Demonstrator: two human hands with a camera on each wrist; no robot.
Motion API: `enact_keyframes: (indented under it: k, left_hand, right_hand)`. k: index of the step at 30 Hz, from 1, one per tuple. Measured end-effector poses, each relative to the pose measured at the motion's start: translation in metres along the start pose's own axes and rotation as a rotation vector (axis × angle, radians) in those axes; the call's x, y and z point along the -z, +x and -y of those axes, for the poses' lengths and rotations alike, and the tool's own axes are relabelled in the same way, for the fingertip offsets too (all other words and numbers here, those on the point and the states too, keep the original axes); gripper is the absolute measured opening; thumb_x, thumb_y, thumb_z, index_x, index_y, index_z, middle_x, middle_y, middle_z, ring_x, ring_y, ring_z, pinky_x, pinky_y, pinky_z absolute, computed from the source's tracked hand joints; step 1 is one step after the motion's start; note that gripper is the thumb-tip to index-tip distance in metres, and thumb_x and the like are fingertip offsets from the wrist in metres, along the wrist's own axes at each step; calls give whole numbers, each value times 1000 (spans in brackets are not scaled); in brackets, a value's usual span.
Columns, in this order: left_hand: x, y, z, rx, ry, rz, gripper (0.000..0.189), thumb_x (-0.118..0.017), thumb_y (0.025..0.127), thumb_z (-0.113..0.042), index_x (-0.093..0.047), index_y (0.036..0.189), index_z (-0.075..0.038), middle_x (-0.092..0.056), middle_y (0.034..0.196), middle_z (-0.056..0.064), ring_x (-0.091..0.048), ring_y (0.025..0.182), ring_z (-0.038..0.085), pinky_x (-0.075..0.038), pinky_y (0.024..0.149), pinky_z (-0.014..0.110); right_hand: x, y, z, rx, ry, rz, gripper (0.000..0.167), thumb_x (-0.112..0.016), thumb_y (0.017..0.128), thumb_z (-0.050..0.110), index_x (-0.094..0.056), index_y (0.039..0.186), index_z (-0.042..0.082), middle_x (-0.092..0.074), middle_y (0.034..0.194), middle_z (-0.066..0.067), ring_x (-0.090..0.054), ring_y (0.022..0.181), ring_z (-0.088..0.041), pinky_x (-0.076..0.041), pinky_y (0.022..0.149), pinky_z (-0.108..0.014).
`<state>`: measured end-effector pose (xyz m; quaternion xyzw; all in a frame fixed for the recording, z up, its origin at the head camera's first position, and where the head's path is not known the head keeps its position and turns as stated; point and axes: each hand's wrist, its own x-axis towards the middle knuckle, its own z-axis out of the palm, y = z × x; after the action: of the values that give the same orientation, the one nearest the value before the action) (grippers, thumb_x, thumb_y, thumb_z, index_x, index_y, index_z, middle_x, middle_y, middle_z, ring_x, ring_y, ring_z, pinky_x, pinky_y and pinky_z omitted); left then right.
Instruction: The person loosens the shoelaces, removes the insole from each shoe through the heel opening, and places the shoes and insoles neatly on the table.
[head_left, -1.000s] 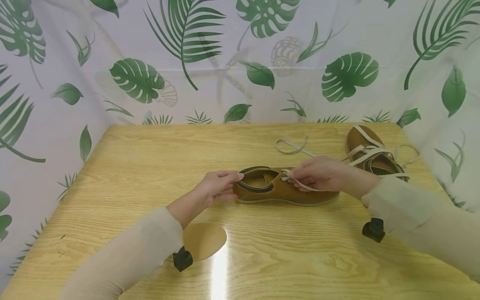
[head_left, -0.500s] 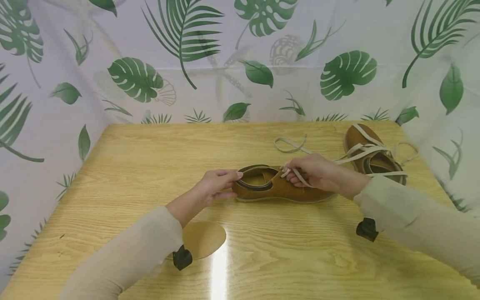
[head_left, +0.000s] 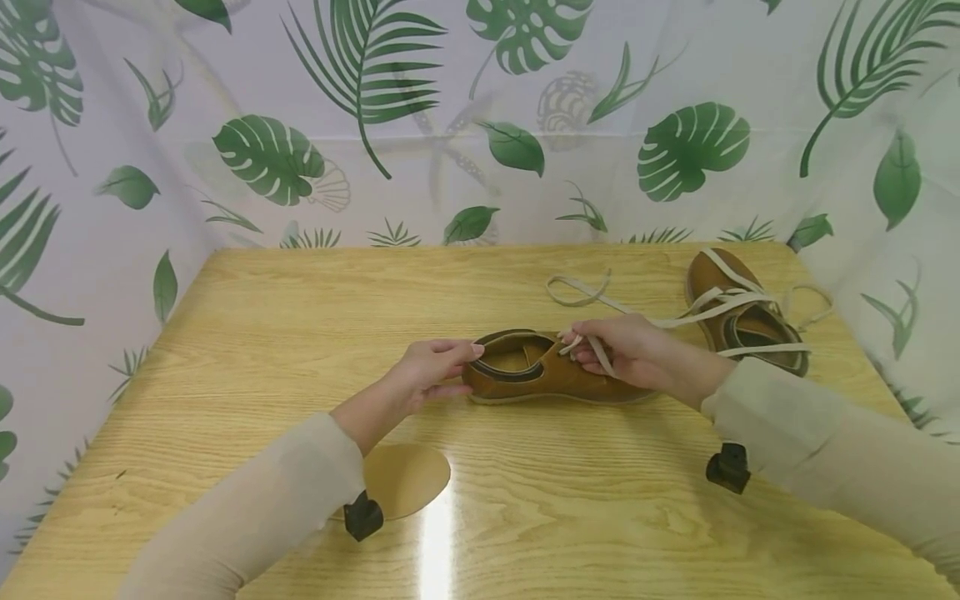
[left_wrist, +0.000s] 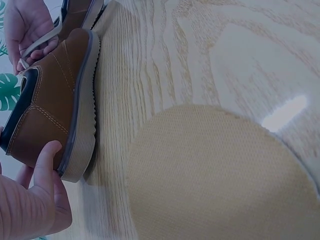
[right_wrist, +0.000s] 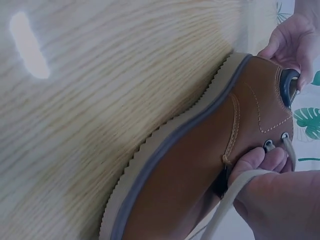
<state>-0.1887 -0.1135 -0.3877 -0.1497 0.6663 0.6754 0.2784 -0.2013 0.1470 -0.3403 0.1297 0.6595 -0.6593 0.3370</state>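
Note:
A brown leather shoe [head_left: 558,383] lies with its toe to the right and its heel to the left. My left hand [head_left: 431,371] grips it at the heel, thumb at the dark padded collar. In the left wrist view, a finger of this hand presses the heel's side above the pale ridged sole [left_wrist: 85,120]. Over the lacing area, my right hand [head_left: 633,354] pinches a beige shoelace [head_left: 600,357]. The right wrist view shows lace running through metal eyelets [right_wrist: 269,144] beside the curled fingers. Part of the shoe's front is hidden under the right hand.
A second brown shoe [head_left: 708,279] with loose beige laces stands at the back right. One lace end [head_left: 573,292] loops on the wooden table [head_left: 300,308] behind the first shoe. A tan insole-like piece [left_wrist: 215,170] lies near the left forearm. Leaf-printed cloth [head_left: 420,192] hangs behind.
My right hand has shifted a little to the left along the shoe, toward its opening, with the lace still pinched. The left hand has stayed at the heel.

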Motion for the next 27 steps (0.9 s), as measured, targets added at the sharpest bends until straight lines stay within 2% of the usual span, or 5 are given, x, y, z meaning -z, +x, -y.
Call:
enact_keyframes:
  k: [4, 8, 16, 21, 27]
  left_hand:
    - [0, -1, 0, -3, -1, 1, 49, -68, 88, -21, -53, 131, -4, -36, 147, 14, -35, 135, 33, -58, 85, 29]
    - [0, 0, 1, -9, 0, 9, 49, -67, 88, -21, -53, 132, -3, -36, 147, 14, -35, 135, 34, -57, 86, 30]
    - [0, 0, 0, -13, -3, -3, 49, -67, 89, -21, -52, 132, -2, -37, 145, 15, -37, 134, 34, -57, 86, 31]
    - [-1, -1, -1, -15, 6, 12, 48, -67, 89, -20, -53, 131, -3, -37, 146, 13, -36, 135, 33, -57, 88, 31]
    - [-1, -1, -1, -23, 15, 16, 48, -66, 89, -19, -52, 132, -3, -37, 146, 14, -35, 135, 34, -58, 84, 29]
  right_hand:
    - [1, 1, -1, 1, 12, 11, 40, -45, 101, 25, -70, 71, 13, -64, 70, 3, -59, 62, -7, -54, 64, -18]
    - [2, 1, -2, -14, 90, 58, 39, -47, 100, 34, -69, 74, 14, -62, 83, 3, -55, 78, -10, -51, 75, -19]
    - [8, -4, -2, -71, 530, 137, 39, -51, 94, 43, -61, 85, 7, -65, 87, -4, -60, 88, -15, -50, 90, -25]
    - [9, -4, -1, -85, 450, 123, 21, -55, 96, 22, -66, 87, 6, -64, 88, -3, -61, 85, -11, -52, 88, -22]
    - [9, 0, 1, -137, 386, 114, 31, -48, 100, 18, -70, 81, 7, -69, 78, -2, -64, 77, -12, -56, 80, -22]
